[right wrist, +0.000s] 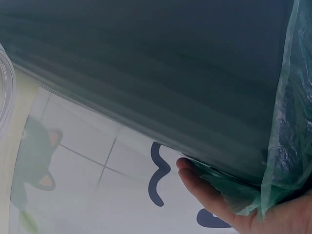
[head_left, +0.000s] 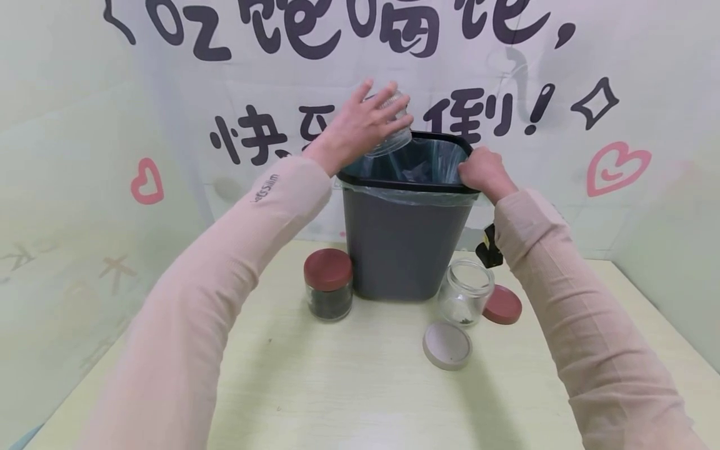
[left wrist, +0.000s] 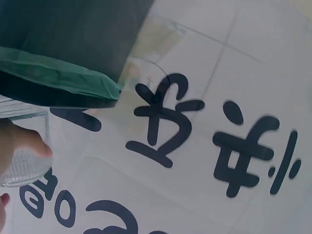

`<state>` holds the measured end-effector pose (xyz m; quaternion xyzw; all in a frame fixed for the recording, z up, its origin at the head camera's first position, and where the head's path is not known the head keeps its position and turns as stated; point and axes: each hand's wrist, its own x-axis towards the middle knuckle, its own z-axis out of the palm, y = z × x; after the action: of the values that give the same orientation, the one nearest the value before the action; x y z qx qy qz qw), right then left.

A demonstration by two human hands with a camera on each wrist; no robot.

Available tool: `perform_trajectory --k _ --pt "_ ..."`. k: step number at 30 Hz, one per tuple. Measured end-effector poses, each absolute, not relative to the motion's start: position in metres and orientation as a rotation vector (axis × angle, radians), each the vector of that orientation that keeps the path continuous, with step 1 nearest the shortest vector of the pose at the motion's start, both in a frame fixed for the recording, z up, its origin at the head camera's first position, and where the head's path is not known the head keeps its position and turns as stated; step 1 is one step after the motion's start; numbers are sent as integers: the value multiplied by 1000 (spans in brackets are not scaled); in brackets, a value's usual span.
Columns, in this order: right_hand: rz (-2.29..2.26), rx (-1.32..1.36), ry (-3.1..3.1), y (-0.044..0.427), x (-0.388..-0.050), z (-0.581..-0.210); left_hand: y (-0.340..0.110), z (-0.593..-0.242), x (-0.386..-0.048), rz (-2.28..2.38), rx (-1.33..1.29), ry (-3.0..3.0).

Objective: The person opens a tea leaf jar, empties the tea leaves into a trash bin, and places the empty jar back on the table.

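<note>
My left hand (head_left: 365, 125) grips a clear glass jar (head_left: 392, 144), tipped over the opening of a dark grey trash bin (head_left: 405, 244). In the left wrist view, that jar (left wrist: 34, 127) is close to the bin's rim, with only part of the hand showing. My right hand (head_left: 485, 170) holds the bin's black rim at its right side. From the right wrist view, the fingers (right wrist: 204, 192) curl around the rim and its thin plastic liner (right wrist: 234, 195). The liner folds over the rim all round. What lies deep in the bin is hidden.
Left of the bin stands a red-lidded jar (head_left: 329, 284) with dark contents. At its right are an open clear jar (head_left: 465, 294) with a little residue, a red lid (head_left: 503, 305) and a pale lid (head_left: 447, 345). A lettered wall sheet (head_left: 315, 200) hangs close behind.
</note>
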<state>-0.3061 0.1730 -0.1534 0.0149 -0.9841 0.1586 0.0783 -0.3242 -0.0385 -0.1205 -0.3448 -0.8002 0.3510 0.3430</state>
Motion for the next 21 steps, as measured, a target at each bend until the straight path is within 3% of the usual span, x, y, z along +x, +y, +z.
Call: perform_trajectory --k 21 --pt "681 -109 -2892 173 -304 -157 -62 -123 -313 -644 -485 -2542"
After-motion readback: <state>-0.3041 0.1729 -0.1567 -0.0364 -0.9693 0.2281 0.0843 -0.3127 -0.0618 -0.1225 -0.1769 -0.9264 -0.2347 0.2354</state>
